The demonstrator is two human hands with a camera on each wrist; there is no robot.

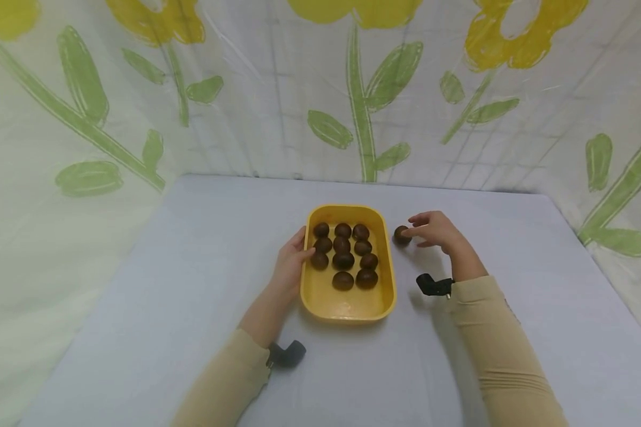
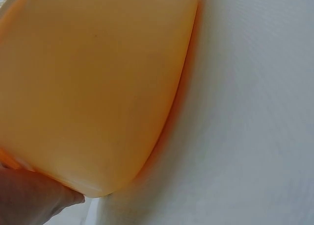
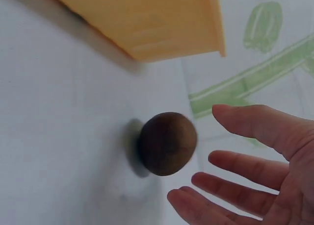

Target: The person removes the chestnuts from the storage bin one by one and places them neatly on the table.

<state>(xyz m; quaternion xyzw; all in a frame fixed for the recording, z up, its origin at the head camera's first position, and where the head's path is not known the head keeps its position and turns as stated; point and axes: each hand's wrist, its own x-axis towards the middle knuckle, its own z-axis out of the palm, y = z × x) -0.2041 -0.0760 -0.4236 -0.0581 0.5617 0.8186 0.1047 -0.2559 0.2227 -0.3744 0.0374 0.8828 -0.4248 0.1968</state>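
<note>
My left hand (image 1: 290, 261) grips the left wall of a yellow tray (image 1: 347, 308), its thumb over the rim. In the left wrist view the tray's outer wall (image 2: 98, 87) fills much of the picture, and part of the hand (image 2: 34, 195) shows at lower left. Several dark brown, egg-shaped things (image 1: 343, 261) lie in rough rows inside the tray. One more dark brown round thing (image 3: 168, 143) sits on the table, right of the tray. Beside it my right hand (image 1: 435, 230) reaches with spread fingers; the right wrist view shows a gap between fingertips (image 3: 221, 112) and the round thing.
A pale cloth-covered table (image 1: 192, 284) lies under everything. Behind it hangs a white curtain (image 1: 246, 118) with yellow flowers and green stems. Each wrist carries a small black camera, the left (image 1: 288, 354) and the right (image 1: 432, 284).
</note>
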